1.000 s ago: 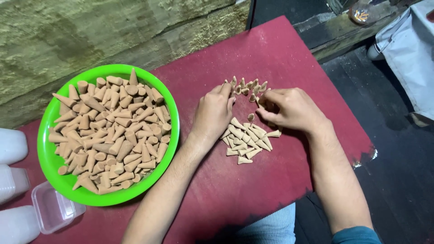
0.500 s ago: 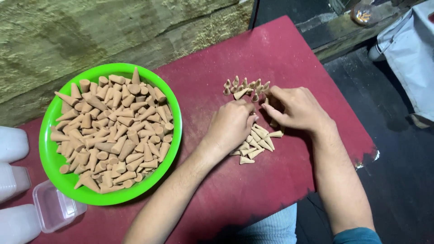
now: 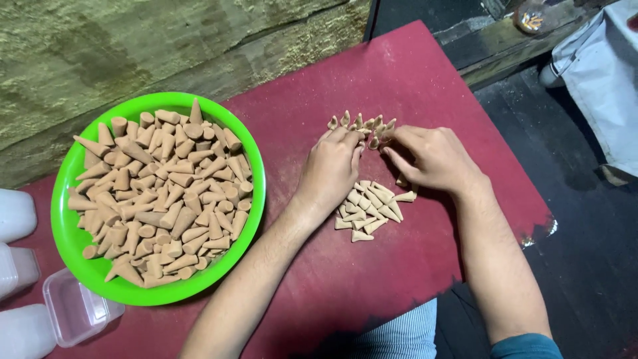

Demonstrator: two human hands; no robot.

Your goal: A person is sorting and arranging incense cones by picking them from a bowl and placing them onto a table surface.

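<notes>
Both hands are up at the little cluster of standing cones (image 3: 362,123), just right of centre in the upper half of the frame. The left hand (image 3: 332,169) lies palm down with its fingers stretched forward, tips touching the near edge of that cluster; it's flat and loose, not closed on anything that I can make out. The right hand (image 3: 428,158) comes in from the right with fingers curled and thumb and forefinger pinched together at the cluster's right end. It looks like there's one cone in that pinch, but it's too small to be sure.

Looks to me like the step in hand is standing cones upright, one by one, into a tight group. The supply for that is the loose pile of cones (image 3: 369,209) lying flat on the dark red table (image 3: 425,73), right below and between the two wrists, touching neither as far as I can tell.

Next move, I'd guess, needs a light touch: those upright ones are packed close and would tip easily, so set the cone down base first and let go without nudging its neighbours.

Further out, the big green plate (image 3: 70,233) at the left of the frame is heaped with many more cones. A clear plastic box (image 3: 76,309) and white containers (image 3: 16,216) sit at the lower left edge.
</notes>
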